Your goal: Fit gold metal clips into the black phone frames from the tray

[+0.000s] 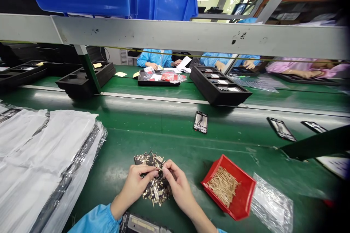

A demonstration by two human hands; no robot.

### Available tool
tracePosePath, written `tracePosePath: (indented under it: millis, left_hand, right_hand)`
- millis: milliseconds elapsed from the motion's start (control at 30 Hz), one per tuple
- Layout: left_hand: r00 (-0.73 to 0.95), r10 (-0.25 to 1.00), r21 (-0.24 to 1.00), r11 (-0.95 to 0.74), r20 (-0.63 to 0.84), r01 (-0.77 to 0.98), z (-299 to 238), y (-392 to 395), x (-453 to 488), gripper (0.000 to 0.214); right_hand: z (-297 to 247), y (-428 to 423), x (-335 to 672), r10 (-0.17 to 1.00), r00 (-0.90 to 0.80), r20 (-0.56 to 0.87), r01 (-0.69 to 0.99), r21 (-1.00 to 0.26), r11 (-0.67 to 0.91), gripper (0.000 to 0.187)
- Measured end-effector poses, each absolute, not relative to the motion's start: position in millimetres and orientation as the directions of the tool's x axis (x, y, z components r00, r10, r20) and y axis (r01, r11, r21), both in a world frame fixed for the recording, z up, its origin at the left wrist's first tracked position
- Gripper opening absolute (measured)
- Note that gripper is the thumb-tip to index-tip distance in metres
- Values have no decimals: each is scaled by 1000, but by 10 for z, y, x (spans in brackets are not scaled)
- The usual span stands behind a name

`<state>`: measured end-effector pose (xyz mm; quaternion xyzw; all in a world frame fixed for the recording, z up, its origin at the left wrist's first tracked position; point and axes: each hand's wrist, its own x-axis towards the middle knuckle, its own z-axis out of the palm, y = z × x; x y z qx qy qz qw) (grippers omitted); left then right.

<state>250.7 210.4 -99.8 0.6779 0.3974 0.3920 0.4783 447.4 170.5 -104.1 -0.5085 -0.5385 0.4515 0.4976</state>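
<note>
Over a heap of small dark and gold metal parts (157,193), my left hand (135,182) and my right hand (179,187) meet fingertip to fingertip. Both are closed in a pinch on a small pale strip (160,169), mostly covered by the fingers. Right of my hands sits a red bin (247,189) with many thin tan strips (223,185) inside. A black phone frame (144,225) lies at the bottom edge, partly cut off, near my left sleeve.
White-wrapped sheets (41,153) are stacked at left; a clear plastic bag (273,204) lies beside the bin. Phone frames (201,122) rest on the green belt. A grey rail (164,34) crosses above, and a green post (317,143) stands at right. Co-workers sit opposite.
</note>
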Motion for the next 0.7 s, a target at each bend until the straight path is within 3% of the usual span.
tracePosePath:
  millis: [267,500,700]
  left_hand:
    - [439,893,973,-179,97,148,-965,2093,2501,45]
    - [458,885,969,-181,87,166,-954,2088,2515,33]
    - [447,894,988,-100,37,117,-999,2070,2539,31]
  right_hand:
    - [-1038,1744,4535,997,44,60,71,-996,56,52]
    - [-1023,1720,4490,995,18,103,129,-987,100,47]
    - [-1008,1721,4512,976,-32,213,313,-926,212,40]
